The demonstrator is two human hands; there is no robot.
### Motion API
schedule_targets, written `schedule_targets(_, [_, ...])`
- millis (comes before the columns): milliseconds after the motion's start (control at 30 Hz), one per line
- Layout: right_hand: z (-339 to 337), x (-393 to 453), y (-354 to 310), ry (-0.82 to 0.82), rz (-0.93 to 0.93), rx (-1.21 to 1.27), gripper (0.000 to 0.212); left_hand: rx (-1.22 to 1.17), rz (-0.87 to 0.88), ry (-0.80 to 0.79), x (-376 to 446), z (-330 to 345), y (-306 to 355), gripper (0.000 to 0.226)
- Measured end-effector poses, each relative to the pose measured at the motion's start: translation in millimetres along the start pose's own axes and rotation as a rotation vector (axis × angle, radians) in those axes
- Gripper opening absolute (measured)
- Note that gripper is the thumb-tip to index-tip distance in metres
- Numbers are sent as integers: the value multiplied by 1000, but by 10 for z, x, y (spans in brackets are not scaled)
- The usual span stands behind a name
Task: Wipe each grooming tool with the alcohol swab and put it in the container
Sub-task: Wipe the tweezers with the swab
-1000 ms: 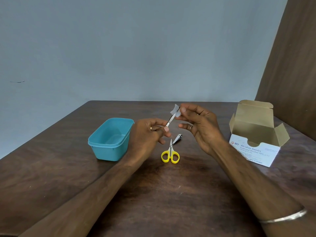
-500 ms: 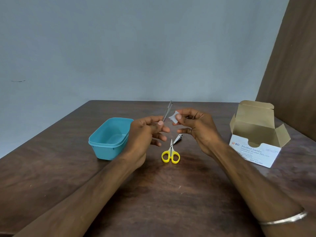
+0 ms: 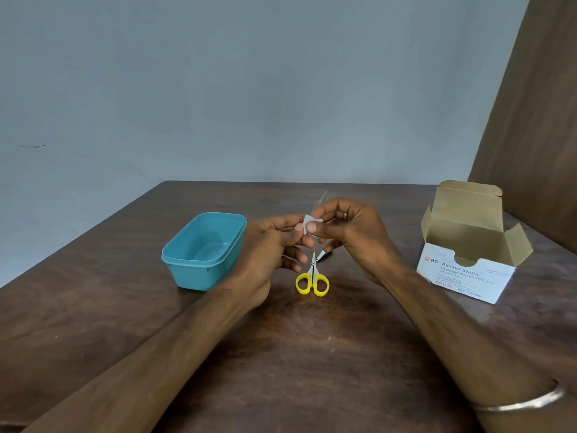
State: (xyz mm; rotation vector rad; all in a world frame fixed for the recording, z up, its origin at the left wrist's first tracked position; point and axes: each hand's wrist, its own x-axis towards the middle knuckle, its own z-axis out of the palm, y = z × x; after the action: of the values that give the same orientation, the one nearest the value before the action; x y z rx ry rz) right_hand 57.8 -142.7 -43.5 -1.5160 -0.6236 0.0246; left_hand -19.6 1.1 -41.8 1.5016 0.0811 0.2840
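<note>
We wipe first tool: left hand (image 3: 274,245) grips slim metal tool (image 3: 319,200), right hand (image 3: 349,232) pinches white swab (image 3: 309,222). Teal plastic container (image 3: 203,250) looks empty; yellow-handled scissors (image 3: 312,278), clipper remain.

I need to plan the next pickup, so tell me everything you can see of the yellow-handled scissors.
The scissors are small, with two bright yellow loop handles that look plastic and short silvery blades, apparently metal. They lie flat on the dark wooden table, closed, handles toward the camera and tips pointing away. They sit just below both hands; neither hand touches them. A metal nail clipper lies beside the blade tips.
</note>
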Motion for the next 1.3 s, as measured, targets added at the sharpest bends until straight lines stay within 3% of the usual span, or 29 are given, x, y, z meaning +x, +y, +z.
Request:
schedule_targets(933, [-203, 65, -15, 265, -4, 47, 24, 143, -30, -75, 62, -84, 29, 29])
schedule_targets(1300, [-187, 59, -1, 197, -11, 57, 31, 147, -34, -51, 63, -78, 27, 28])
